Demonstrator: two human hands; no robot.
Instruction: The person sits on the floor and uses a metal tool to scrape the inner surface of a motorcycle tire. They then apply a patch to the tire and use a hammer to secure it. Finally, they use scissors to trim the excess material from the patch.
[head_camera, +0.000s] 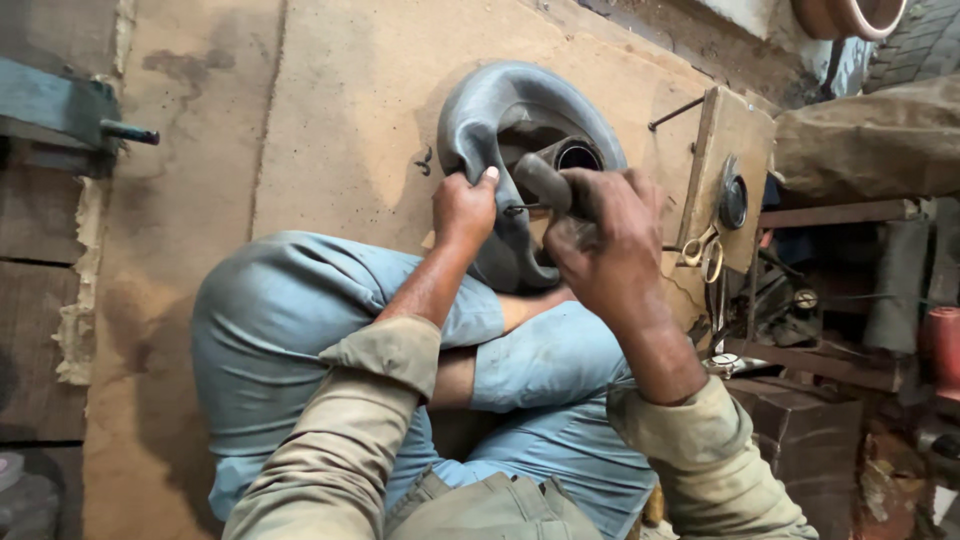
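While the sandy concrete floor (330, 110) is occupied by the seated person, a grey rubber inner tube (500, 105) is held folded above the light-blue trousered knees (290, 310). The tube's edge is pinched by the left hand (462, 208) — the right hand (600, 245) is clenched around a dark, stubby tool (540, 183) pressed against the rubber. Yellow-handled scissors (705, 252) hang on a wooden board (735, 150) — just beside.

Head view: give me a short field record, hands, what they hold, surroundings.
left hand: grips the grey rubber inner tube, thumb on top
right hand: closed round a dark tool pressed against the tube
tube: curled, resting on a cardboard sheet
posture: seated, knees bent, blue trousers
nearby: scissors hanging on a wooden board to the right
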